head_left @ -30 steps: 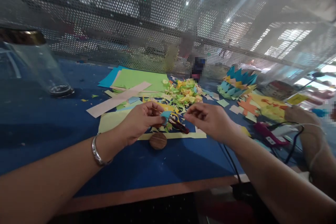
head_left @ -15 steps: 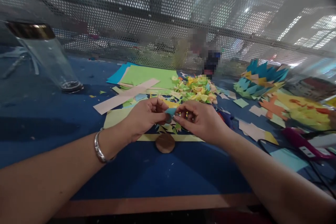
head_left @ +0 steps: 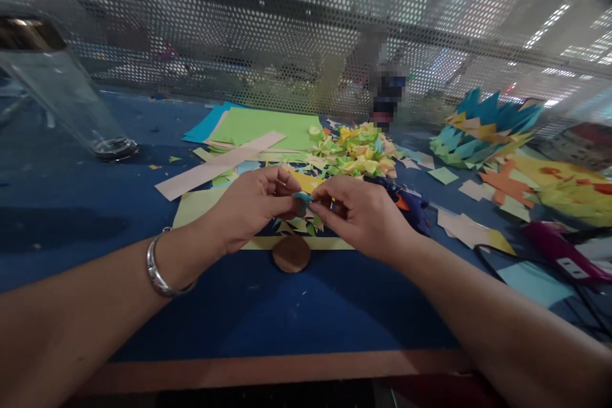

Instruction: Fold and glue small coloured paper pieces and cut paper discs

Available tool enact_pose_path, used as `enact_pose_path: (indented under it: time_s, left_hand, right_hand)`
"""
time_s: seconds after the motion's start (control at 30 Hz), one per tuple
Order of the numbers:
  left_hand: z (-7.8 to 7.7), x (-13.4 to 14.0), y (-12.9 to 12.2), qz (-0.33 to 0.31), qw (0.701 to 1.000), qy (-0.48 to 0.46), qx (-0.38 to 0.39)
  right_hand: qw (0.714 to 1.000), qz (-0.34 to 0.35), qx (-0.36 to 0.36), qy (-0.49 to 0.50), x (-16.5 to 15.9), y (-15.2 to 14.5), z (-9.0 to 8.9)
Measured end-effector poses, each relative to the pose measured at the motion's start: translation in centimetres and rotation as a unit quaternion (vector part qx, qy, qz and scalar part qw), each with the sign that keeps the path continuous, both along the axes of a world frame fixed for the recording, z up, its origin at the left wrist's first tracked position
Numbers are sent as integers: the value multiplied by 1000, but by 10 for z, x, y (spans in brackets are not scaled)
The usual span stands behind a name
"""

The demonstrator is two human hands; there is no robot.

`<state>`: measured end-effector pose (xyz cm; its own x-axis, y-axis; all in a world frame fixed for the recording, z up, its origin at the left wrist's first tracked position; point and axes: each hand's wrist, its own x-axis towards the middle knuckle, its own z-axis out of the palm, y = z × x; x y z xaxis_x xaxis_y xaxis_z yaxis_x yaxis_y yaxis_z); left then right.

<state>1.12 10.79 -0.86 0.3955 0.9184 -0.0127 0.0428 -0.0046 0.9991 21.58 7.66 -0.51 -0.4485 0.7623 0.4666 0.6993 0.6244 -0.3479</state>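
Between my two hands is a small piece of blue paper, pinched from both sides and looking curled. My left hand, with a silver bangle at the wrist, closes thumb and fingers on its left part. The fingertips of my right hand grip its right edge. Just below them lies a round brown disc on the blue table. Small green and yellow paper scraps are scattered under the fingers. Behind my hands rises a heap of folded paper flowers in yellow, green and orange.
Green paper sheets and a pale pink strip lie at the back. A glass bottle stands at left. To the right are a layered paper crown, an orange paper cross and a purple power strip with cables.
The blue paper looked flatter and now appears curled between my fingertips. My view has shifted slightly, so the table things sit a little higher in it.
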Motion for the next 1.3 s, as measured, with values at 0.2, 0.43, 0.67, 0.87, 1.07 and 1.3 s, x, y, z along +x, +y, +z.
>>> enact_pose_path:
  time_s: [0.2, 0.43, 0.67, 0.87, 1.07, 1.3]
  left_hand:
    - [0, 2, -2, 1, 1000, 2, 24]
    - [2, 3, -4, 17, 1000, 3, 22]
    - [6, 1, -5, 22, 1000, -7, 5]
    - [5, 1, -5, 14, 1000, -4, 3]
    - [6, -1, -5, -17, 999, -35, 3]
    - [8, -2, -5, -30, 998, -54, -18]
  right_hand:
    - [1000, 2, 16, 17, -1, -1, -3]
    - [999, 3, 30, 20, -5, -6, -3]
    - [999, -1, 42, 2, -7, -5, -3]
    - [998, 5, 55, -7, -7, -6, -4]
    - [996, 11, 83, 31, -6, -4, -5]
    - [996, 17, 68, 54, -3, -3, -7]
